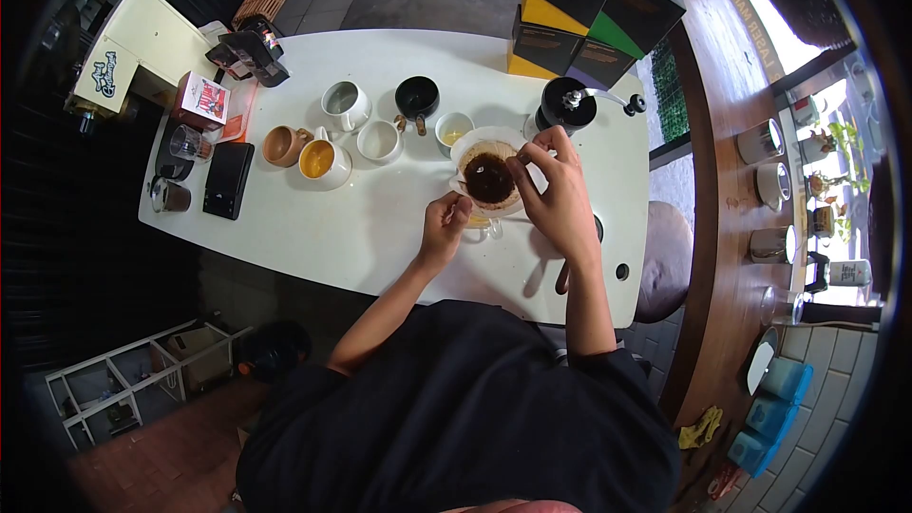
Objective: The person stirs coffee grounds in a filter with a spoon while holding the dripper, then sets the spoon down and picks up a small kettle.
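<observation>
**Left hand [445, 228] and right hand [554, 180] grasping a coffee filter [484, 139]**

At the far left of the white table [313, 237], a cream machine [119, 62] is standing with dark lettering on its side. A red-and-white box [201, 100] is sitting just beside it, and a clear glass [188, 143] is standing near the box. A flat black device [228, 180] is lying to their right.

Next, a brown mug [282, 147] is standing just beside a white mug [342, 167] that is holding orange liquid. A second white mug [356, 119] is standing beyond them, followed by a pale cup [380, 142] and a black cup [418, 97]. A small cup [443, 144] is holding pale yellow liquid just left of the filter.

The filter, dark brown inside, is sitting above a clear glass vessel [487, 225], near the table's right part. The left hand is pinching its near left edge between thumb and curled fingers; the right hand is pinching its right rim. Whether either is also touching a holder under the paper, I cannot tell.

A black grinder [560, 112] with a silver crank is standing just beyond the right hand, and dark boxes [594, 14] are rising behind it. At the far right, a wooden counter [698, 304] is running alongside, and cups [774, 247] are standing in a row on it.
</observation>
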Tool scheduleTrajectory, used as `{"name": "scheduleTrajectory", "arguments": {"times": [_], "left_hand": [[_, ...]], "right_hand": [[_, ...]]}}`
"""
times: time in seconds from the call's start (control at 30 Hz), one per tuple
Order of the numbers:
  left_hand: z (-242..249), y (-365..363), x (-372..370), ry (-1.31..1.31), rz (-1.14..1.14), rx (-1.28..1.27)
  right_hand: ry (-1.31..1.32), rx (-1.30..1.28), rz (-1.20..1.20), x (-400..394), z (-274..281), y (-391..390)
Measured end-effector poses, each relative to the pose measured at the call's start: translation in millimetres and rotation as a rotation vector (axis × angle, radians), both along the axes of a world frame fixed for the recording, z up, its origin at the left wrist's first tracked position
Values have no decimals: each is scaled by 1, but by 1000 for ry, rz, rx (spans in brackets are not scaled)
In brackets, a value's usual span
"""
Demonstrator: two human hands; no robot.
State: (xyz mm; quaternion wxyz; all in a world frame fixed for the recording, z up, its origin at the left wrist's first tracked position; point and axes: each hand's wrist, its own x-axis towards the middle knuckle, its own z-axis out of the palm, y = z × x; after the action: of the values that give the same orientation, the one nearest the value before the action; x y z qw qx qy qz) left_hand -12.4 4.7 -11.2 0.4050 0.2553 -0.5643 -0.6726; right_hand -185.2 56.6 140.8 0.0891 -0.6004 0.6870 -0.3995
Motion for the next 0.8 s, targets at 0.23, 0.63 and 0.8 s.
{"name": "scheduleTrajectory", "arguments": {"times": [0.23,0.63,0.8], "left_hand": [[8,1,0,-17,0,7],[1,0,1,-27,-7,-8],[3,0,0,-25,-3,3]], "right_hand": [[-17,7,0,1,1,0],[38,7,-13,1,0,0],[5,23,-11,2,2,0]]}}
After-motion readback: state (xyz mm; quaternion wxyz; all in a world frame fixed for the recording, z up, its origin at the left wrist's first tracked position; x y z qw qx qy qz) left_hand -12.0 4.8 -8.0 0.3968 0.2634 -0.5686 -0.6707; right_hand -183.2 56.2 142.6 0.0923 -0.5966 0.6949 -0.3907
